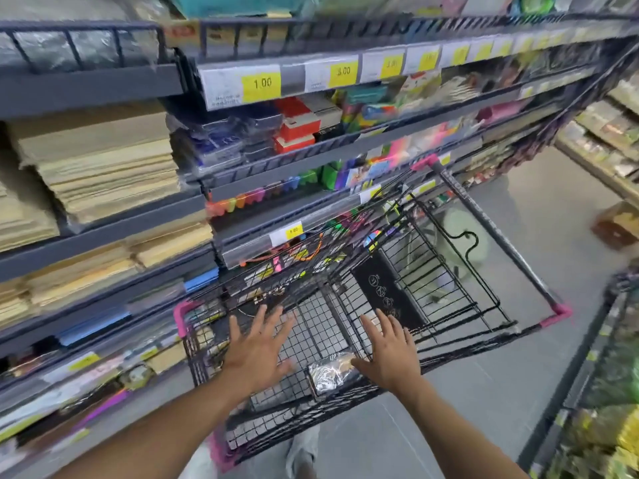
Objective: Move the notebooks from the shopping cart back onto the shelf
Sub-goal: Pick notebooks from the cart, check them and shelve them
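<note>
Shelving (96,88) of dark metal fills the left side, stacked with brown paper (103,167) and, further along, colourful stationery behind yellow price tags (261,86). Just beside it on the grey floor (518,357) stands a black wire cart (484,219) with pink corners. A black notebook (387,292) with pale round marks on its cover leans upright against the wire partition at the far end of the cart's basket. A clear-wrapped pack (328,375) lies on the basket's floor at the near end; whether it is a notebook is unclear. The left hand (257,354) and right hand (390,354) both reach into the basket, palms down, fingers straight and spread, holding nothing. The right thumb is just beside the pack, and the notebook lies just past the right fingertips.
</note>
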